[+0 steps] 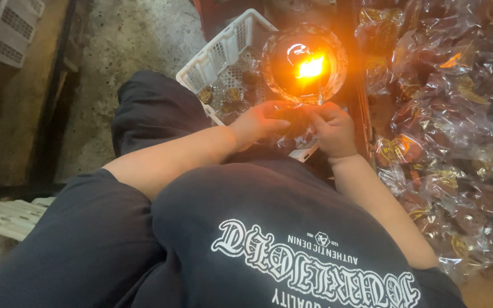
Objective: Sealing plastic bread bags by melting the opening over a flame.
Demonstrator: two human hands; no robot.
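1. Nearest the camera, the person's dark printed shirt [292, 239] and dark trousers [144, 114] fill the lower view; the person sits over a rough concrete floor [121, 51].
2. Both forearms reach forward. The left hand [258, 122] and right hand [332, 131] meet over the lap, each pinching an edge of a small clear-wrapped dark packet [296, 122] held between them.
3. Just beyond the fingers, a candle flame [310, 67] burns in a round foil-rimmed dish [303, 63], with the packet close beneath it.
4. Left of the dish, a white plastic basket [218, 54] holds finished packets.
5. Along the right edge lies a heap of wrapped packets [446, 114].
6. Judged risks: fingers this near the flame could be burned; film held too long could melt through or catch, and the heap lies near.
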